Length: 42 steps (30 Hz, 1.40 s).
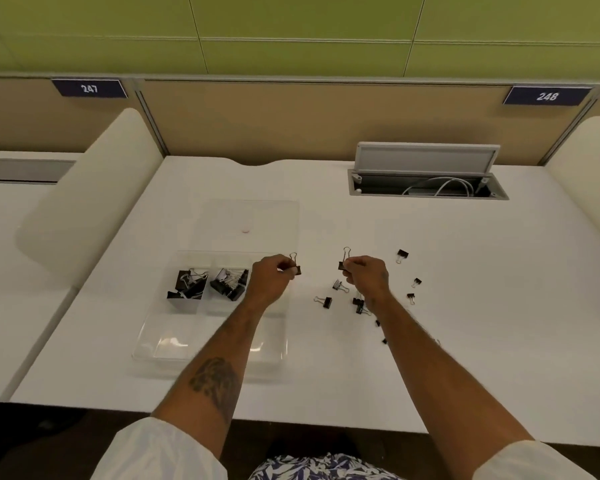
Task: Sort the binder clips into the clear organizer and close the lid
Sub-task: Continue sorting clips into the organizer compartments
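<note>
On the left of the white worktop [326,386] the clear organizer [174,344] lies open, its lid [250,220] folded back flat on the far side. Two of its far compartments already hold clips: the leftmost a heap of large black ones [187,285], the next a heap of somewhat smaller ones [229,280]. The near compartments look bare, though the clear plastic and glare make this hard to judge. Just right of those heaps, over the organizer's far right corner, the left hand [271,277] is closed in a pinch on one binder clip [296,266], whose wire handle stands up. A little further right, well clear of the organizer, the right hand [364,273] is pinched the same way on a second clip [343,263], also held above the worktop. Below and to the right of that hand the unsorted clips lie scattered: one by the wrist [339,285], one nearer [324,301], a dark pair [358,305], a far one [401,255], and two small ones [416,282] [411,297] further right, with a few tiny ones partly hidden by the forearm. By this showing the sorting is perhaps half done: the two held clips and about ten loose ones remain, and then the lid must be shut.
</note>
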Each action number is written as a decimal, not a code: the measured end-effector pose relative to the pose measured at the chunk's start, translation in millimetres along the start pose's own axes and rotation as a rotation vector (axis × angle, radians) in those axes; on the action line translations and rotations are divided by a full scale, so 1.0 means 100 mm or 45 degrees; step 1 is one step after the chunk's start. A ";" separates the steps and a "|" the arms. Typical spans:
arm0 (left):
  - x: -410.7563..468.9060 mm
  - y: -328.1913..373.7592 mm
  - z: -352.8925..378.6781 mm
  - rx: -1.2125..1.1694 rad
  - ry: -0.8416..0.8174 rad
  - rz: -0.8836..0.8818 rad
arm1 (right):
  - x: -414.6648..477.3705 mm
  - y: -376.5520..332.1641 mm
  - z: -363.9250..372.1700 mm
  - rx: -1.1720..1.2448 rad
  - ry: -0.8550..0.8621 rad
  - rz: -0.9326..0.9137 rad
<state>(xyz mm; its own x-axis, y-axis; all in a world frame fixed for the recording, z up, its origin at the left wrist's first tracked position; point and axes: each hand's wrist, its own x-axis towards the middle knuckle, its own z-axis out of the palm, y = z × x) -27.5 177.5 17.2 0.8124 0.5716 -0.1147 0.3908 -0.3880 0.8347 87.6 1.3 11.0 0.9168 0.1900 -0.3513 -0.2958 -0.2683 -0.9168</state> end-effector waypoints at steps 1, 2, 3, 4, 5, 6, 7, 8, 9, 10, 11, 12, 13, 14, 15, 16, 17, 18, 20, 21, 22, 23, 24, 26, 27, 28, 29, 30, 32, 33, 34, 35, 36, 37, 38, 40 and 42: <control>0.01 -0.04 -0.09 0.027 0.042 -0.015 | -0.03 -0.02 0.08 -0.003 -0.050 0.014; 0.01 -0.06 -0.18 0.075 0.066 -0.030 | -0.07 -0.04 0.16 -0.011 -0.108 0.029; 0.02 -0.10 -0.25 0.125 0.075 -0.046 | -0.10 -0.05 0.24 -0.026 -0.170 0.038; 0.03 -0.13 -0.31 0.176 0.080 -0.059 | -0.14 -0.05 0.31 -0.044 -0.227 0.042; 0.04 -0.17 -0.36 0.219 0.080 -0.080 | -0.18 -0.06 0.38 -0.066 -0.273 0.039; 0.04 -0.19 -0.40 0.247 0.076 -0.096 | -0.21 -0.06 0.45 -0.094 -0.306 0.030; 0.06 -0.22 -0.41 0.261 0.073 -0.108 | -0.24 -0.07 0.50 -0.131 -0.325 0.018; 0.08 -0.24 -0.41 0.265 0.064 -0.119 | -0.26 -0.07 0.53 -0.172 -0.332 0.010; 0.08 -0.25 -0.39 0.261 0.050 -0.141 | -0.27 -0.06 0.57 -0.213 -0.332 0.003; 0.08 -0.27 -0.38 0.251 0.034 -0.163 | -0.28 -0.06 0.60 -0.264 -0.330 -0.008; 0.06 -0.28 -0.38 0.234 0.020 -0.183 | -0.29 -0.05 0.62 -0.321 -0.329 -0.021; 0.06 -0.30 -0.37 0.218 0.024 -0.194 | -0.30 -0.05 0.65 -0.366 -0.334 -0.034; 0.06 -0.31 -0.38 0.214 0.046 -0.193 | -0.29 -0.05 0.68 -0.393 -0.336 -0.034; 0.07 -0.33 -0.38 0.228 0.078 -0.179 | -0.28 -0.04 0.69 -0.411 -0.335 -0.026; 0.07 -0.41 -0.52 0.259 0.099 -0.150 | -0.37 -0.07 0.84 -0.419 -0.315 -0.038; 0.07 -0.48 -0.65 0.321 0.100 -0.106 | -0.46 -0.10 0.96 -0.419 -0.293 -0.045; 0.07 -0.48 -0.65 0.397 0.093 -0.066 | -0.45 -0.10 0.97 -0.425 -0.282 -0.051; 0.08 -0.48 -0.65 0.473 0.073 -0.029 | -0.45 -0.10 0.98 -0.448 -0.278 -0.062; 0.02 -0.49 -0.66 0.640 0.036 0.051 | -0.44 -0.04 1.01 -0.500 -0.277 -0.079; 0.00 -0.50 -0.67 0.723 0.033 0.086 | -0.45 -0.02 1.03 -0.513 -0.276 -0.092; 0.00 -0.52 -0.67 0.793 0.032 0.117 | -0.46 -0.02 1.05 -0.526 -0.275 -0.108; -0.01 -0.55 -0.67 0.840 0.030 0.136 | -0.46 -0.02 1.07 -0.537 -0.282 -0.126; -0.01 -0.57 -0.67 0.873 0.027 0.147 | -0.46 -0.02 1.10 -0.547 -0.290 -0.147; -0.02 -0.60 -0.69 0.902 0.017 0.155 | -0.49 -0.04 1.16 -0.578 -0.297 -0.184; -0.02 -0.62 -0.69 0.914 0.011 0.162 | -0.50 -0.04 1.18 -0.617 -0.288 -0.209; -0.03 -0.63 -0.70 0.927 0.005 0.173 | -0.52 -0.04 1.19 -0.670 -0.274 -0.242; -0.03 -0.65 -0.70 0.937 0.000 0.186 | -0.54 -0.03 1.19 -0.717 -0.258 -0.275; -0.03 -0.66 -0.70 0.942 -0.006 0.197 | -0.56 -0.04 1.17 -0.753 -0.247 -0.296; -0.02 -0.68 -0.71 0.952 -0.007 0.223 | -0.60 -0.02 1.13 -0.838 -0.230 -0.332; -0.02 -0.68 -0.71 0.965 -0.009 0.236 | -0.62 0.00 1.10 -0.920 -0.216 -0.370; -0.01 -0.69 -0.69 0.974 -0.017 0.247 | -0.63 0.02 1.06 -1.019 -0.196 -0.404; -0.01 -0.68 -0.67 0.972 -0.029 0.261 | -0.63 0.05 1.01 -1.107 -0.173 -0.437; -0.02 -0.66 -0.64 0.955 -0.042 0.275 | -0.64 0.07 0.96 -1.169 -0.148 -0.461; -0.02 -0.64 -0.60 0.929 -0.055 0.287 | -0.63 0.11 0.91 -1.208 -0.127 -0.471; -0.02 -0.62 -0.56 0.906 -0.072 0.299 | -0.64 0.13 0.85 -1.231 -0.100 -0.473; -0.02 -0.57 -0.46 0.889 -0.112 0.338 | -0.66 0.21 0.72 -1.265 -0.042 -0.469; -0.04 -0.52 -0.32 0.873 -0.154 0.389 | -0.69 0.30 0.54 -1.292 0.020 -0.464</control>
<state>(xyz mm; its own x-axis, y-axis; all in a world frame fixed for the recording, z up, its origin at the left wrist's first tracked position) -65.3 218.6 -8.8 0.9541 0.2986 -0.0232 0.2899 -0.9014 0.3215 1.2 31.4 -2.9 0.9101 0.4066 -0.0798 0.3499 -0.8573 -0.3776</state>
